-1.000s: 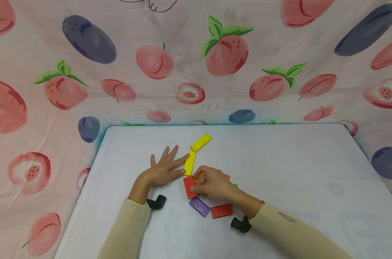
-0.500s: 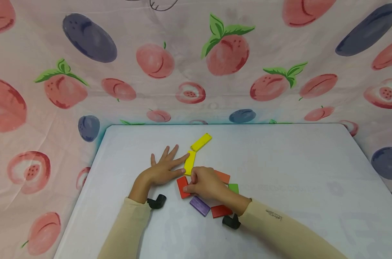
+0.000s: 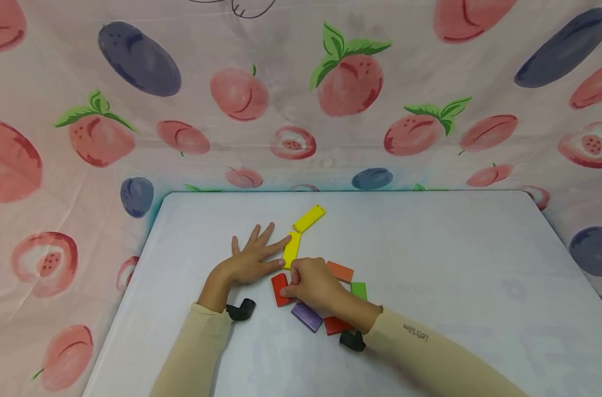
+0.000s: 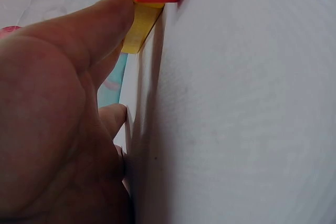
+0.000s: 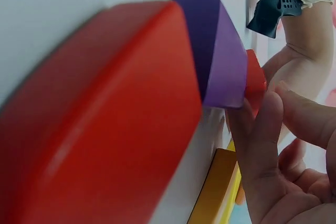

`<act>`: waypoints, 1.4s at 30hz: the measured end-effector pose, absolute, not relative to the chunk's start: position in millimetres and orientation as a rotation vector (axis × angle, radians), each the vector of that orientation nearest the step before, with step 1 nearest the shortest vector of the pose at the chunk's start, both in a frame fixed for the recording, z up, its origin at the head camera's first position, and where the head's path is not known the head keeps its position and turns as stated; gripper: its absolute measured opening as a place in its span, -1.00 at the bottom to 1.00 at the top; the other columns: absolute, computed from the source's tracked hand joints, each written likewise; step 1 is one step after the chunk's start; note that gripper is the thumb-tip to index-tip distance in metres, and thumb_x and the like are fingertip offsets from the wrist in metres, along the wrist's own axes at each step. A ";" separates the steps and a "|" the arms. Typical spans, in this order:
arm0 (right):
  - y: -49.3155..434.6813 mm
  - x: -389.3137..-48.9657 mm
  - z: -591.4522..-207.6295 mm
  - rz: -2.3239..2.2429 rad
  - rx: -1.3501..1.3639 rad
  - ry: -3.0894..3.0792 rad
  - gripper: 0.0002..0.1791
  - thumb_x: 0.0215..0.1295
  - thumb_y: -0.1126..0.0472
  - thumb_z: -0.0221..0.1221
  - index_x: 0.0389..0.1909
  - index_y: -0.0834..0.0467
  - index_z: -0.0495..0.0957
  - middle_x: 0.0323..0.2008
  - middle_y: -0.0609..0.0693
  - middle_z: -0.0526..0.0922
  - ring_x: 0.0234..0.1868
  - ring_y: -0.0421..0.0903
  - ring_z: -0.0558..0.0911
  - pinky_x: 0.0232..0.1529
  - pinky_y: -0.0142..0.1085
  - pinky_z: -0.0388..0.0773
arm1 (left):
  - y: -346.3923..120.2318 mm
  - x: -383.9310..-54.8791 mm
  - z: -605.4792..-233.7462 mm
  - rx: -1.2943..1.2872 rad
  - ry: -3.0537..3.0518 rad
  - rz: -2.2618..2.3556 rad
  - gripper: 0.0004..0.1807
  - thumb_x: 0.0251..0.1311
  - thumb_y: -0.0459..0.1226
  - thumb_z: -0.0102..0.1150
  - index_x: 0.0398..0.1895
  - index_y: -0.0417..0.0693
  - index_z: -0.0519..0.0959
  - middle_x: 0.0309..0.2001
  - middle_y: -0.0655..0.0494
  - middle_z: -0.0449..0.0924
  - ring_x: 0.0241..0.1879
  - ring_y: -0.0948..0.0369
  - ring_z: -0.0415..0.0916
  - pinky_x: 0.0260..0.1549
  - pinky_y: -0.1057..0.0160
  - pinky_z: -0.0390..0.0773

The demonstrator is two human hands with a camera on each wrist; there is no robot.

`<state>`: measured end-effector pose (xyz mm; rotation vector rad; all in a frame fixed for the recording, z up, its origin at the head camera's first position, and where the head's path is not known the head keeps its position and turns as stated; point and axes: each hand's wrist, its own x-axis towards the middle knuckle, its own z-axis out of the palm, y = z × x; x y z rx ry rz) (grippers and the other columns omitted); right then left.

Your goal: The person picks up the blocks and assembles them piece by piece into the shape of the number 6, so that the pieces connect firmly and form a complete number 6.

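Observation:
Several coloured rectangular blocks lie in a ring on the white table (image 3: pixel 445 331). My left hand (image 3: pixel 248 263), fingers spread and straight, rests on the table; its index fingertip and thumb touch a yellow block (image 3: pixel 291 251). In the left wrist view that thumb lies against the yellow block (image 4: pixel 140 29). Bent over the ring, my right hand (image 3: pixel 315 281) has thumb and index fingertip close together at a red block (image 3: pixel 279 289). In the right wrist view, those fingertips meet beside the small red block (image 5: pixel 254 74). An orange-yellow block (image 5: pixel 214 182) is hidden under this hand in the head view.
Around the right hand lie a purple block (image 3: pixel 307 317), another red block (image 3: pixel 335 326), a green block (image 3: pixel 358 290) and an orange block (image 3: pixel 340 272). A second yellow block (image 3: pixel 309 219) meets the first one's far end. A fruit-printed cloth (image 3: pixel 261 143) hangs behind the table.
My right hand has shifted left, and the red block at its fingertips moved left with it, apart from the yellow one. Green and orange blocks show more now. My left hand has stayed put.

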<state>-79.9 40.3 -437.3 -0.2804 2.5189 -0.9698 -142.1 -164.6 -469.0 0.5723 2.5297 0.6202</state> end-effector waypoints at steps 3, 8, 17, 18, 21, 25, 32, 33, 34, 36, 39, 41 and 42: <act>42.5 -78.9 -436.6 -0.948 -0.287 2.545 -0.60 0.16 0.02 0.49 -0.53 0.04 0.44 -0.66 -0.10 0.45 -0.62 -0.17 0.47 -0.63 -0.41 0.31 | -164.1 -142.0 -469.1 0.573 2.531 0.618 -0.29 0.43 0.23 0.00 0.59 0.59 0.06 0.69 0.13 -0.43 0.64 -0.07 -0.64 0.32 -0.52 -0.68; 48.5 -76.3 -435.2 -0.936 -0.388 2.573 -0.74 0.32 -0.09 0.35 -0.35 -0.05 0.53 -0.67 -0.14 0.43 -0.65 -0.19 0.46 -0.64 -0.41 0.30 | -163.8 -141.9 -469.8 0.569 2.535 0.607 -0.29 0.42 0.25 -0.01 0.58 0.61 0.05 0.69 0.16 -0.43 0.64 -0.06 -0.65 0.32 -0.51 -0.68; 55.2 -72.9 -434.9 -0.740 -0.614 2.561 -0.49 0.48 -0.20 0.12 0.34 -0.13 0.56 -0.67 -0.09 0.60 -0.63 -0.14 0.52 -0.59 -0.40 0.32 | -164.5 -140.8 -468.6 0.570 2.535 0.614 -0.29 0.43 0.22 0.00 0.59 0.58 0.07 0.69 0.11 -0.42 0.64 -0.09 -0.64 0.31 -0.53 -0.67; 54.6 -72.5 -434.8 -0.694 -0.627 2.563 -0.49 0.46 -0.21 0.13 0.35 -0.16 0.54 -0.68 -0.10 0.61 -0.64 -0.15 0.51 -0.60 -0.41 0.31 | -164.2 -140.8 -468.6 0.568 2.535 0.610 -0.29 0.43 0.22 0.00 0.59 0.59 0.06 0.69 0.12 -0.42 0.64 -0.08 -0.64 0.32 -0.52 -0.67; 52.4 -71.5 -434.1 -0.579 -0.629 2.561 -0.45 0.38 -0.23 0.23 0.36 -0.23 0.52 -0.75 -0.11 0.51 -0.69 -0.14 0.44 -0.67 -0.40 0.23 | -163.3 -140.8 -468.8 0.570 2.538 0.608 -0.29 0.42 0.22 0.00 0.59 0.57 0.08 0.69 0.12 -0.41 0.65 -0.08 -0.63 0.32 -0.53 -0.66; 49.5 -71.2 -433.2 -0.486 -0.599 2.568 -0.38 0.26 -0.23 0.34 0.35 -0.28 0.52 -0.70 -0.15 0.49 -0.67 -0.17 0.41 -0.69 -0.41 0.19 | -162.4 -140.5 -468.4 0.565 2.541 0.604 -0.30 0.42 0.22 0.01 0.59 0.57 0.10 0.69 0.12 -0.40 0.65 -0.09 -0.62 0.32 -0.53 -0.65; 46.1 -71.7 -433.5 -0.526 -0.537 2.626 -0.46 0.20 -0.20 0.41 0.22 -0.25 0.63 -0.03 -0.07 0.80 -0.61 -0.22 0.46 -0.68 -0.42 0.28 | -162.9 -140.2 -468.2 0.577 2.544 0.608 -0.30 0.43 0.20 0.01 0.59 0.55 0.10 0.69 0.11 -0.40 0.65 -0.08 -0.62 0.32 -0.53 -0.65; 45.6 -71.9 -433.6 -0.537 -0.530 2.635 -0.47 0.19 -0.19 0.41 0.20 -0.24 0.65 0.05 -0.05 0.78 -0.61 -0.22 0.45 -0.68 -0.42 0.27 | -162.9 -140.1 -468.2 0.578 2.543 0.610 -0.30 0.44 0.20 0.01 0.59 0.55 0.10 0.69 0.11 -0.40 0.65 -0.08 -0.62 0.32 -0.53 -0.65; 45.2 -72.0 -433.6 -0.546 -0.523 2.640 -0.48 0.19 -0.19 0.42 0.18 -0.23 0.66 0.05 -0.04 0.78 -0.62 -0.21 0.45 -0.68 -0.42 0.26 | -162.9 -140.0 -468.2 0.579 2.544 0.610 -0.30 0.44 0.20 0.01 0.59 0.55 0.10 0.69 0.11 -0.40 0.65 -0.08 -0.62 0.32 -0.53 -0.65; 44.5 -71.7 -433.5 -0.558 -0.519 2.651 -0.50 0.18 -0.17 0.44 0.15 -0.21 0.68 0.06 -0.02 0.78 -0.63 -0.21 0.44 -0.68 -0.42 0.22 | -162.6 -139.9 -468.0 0.577 2.542 0.616 -0.31 0.44 0.19 0.01 0.59 0.55 0.10 0.69 0.11 -0.40 0.65 -0.08 -0.62 0.32 -0.53 -0.66; 43.5 -71.4 -433.6 -0.568 -0.504 2.659 -0.52 0.16 -0.14 0.46 0.13 -0.21 0.69 0.04 -0.02 0.78 -0.65 -0.18 0.43 -0.68 -0.42 0.17 | -162.5 -139.7 -467.6 0.574 2.541 0.619 -0.31 0.44 0.19 0.02 0.59 0.55 0.11 0.69 0.11 -0.40 0.65 -0.08 -0.62 0.32 -0.53 -0.66; 42.8 -71.1 -434.2 -0.566 -0.493 2.663 -0.53 0.15 -0.12 0.47 0.12 -0.21 0.70 0.05 -0.03 0.78 -0.64 -0.19 0.43 -0.68 -0.42 0.16 | -162.5 -139.7 -467.5 0.571 2.539 0.619 -0.31 0.43 0.19 0.02 0.59 0.55 0.11 0.69 0.11 -0.40 0.65 -0.08 -0.62 0.32 -0.53 -0.66; 42.4 -71.1 -434.5 -0.566 -0.487 2.666 -0.53 0.15 -0.11 0.47 0.11 -0.21 0.70 0.05 -0.04 0.78 -0.64 -0.19 0.44 -0.68 -0.42 0.16 | -162.4 -139.8 -467.3 0.569 2.539 0.619 -0.31 0.43 0.19 0.02 0.59 0.55 0.11 0.69 0.11 -0.40 0.65 -0.08 -0.62 0.32 -0.53 -0.66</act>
